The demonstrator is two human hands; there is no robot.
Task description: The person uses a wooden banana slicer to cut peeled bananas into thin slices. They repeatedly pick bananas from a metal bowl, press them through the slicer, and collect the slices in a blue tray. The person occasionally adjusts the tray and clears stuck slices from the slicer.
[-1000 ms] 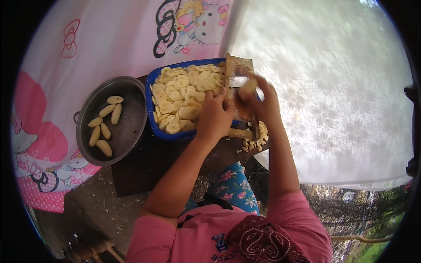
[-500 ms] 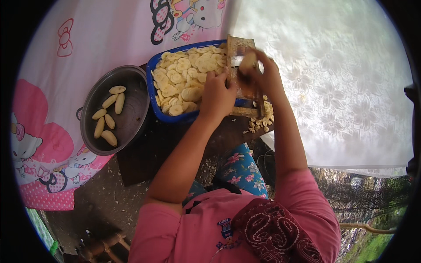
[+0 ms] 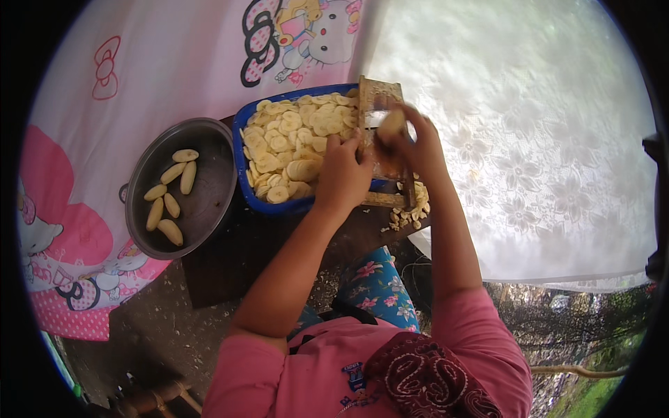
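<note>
My right hand (image 3: 422, 145) pinches a peeled banana (image 3: 391, 127) against a wooden slicer board (image 3: 380, 88). The board lies across the right end of a blue plastic basin (image 3: 244, 182). With its fingers curled at the board's left edge, my left hand (image 3: 344, 171) grips the slicer and hangs over the basin. Round pale banana slices (image 3: 284, 142) fill the basin in a heap. The fingers of both hands partly cover the board's middle, so the blade is hard to see.
A grey metal pot (image 3: 134, 209) on the left holds several peeled bananas (image 3: 172, 206). Small banana scraps (image 3: 416, 209) lie on the dark table (image 3: 219, 279) beside the slicer's near right corner. A printed pink cloth (image 3: 167, 56) and a white lace curtain (image 3: 536, 153) hang around the table.
The view has tilted, so the table things appear a little lower. My right hand keeps the banana on the board, shifted slightly; my left hand stays at the slicer's edge.
</note>
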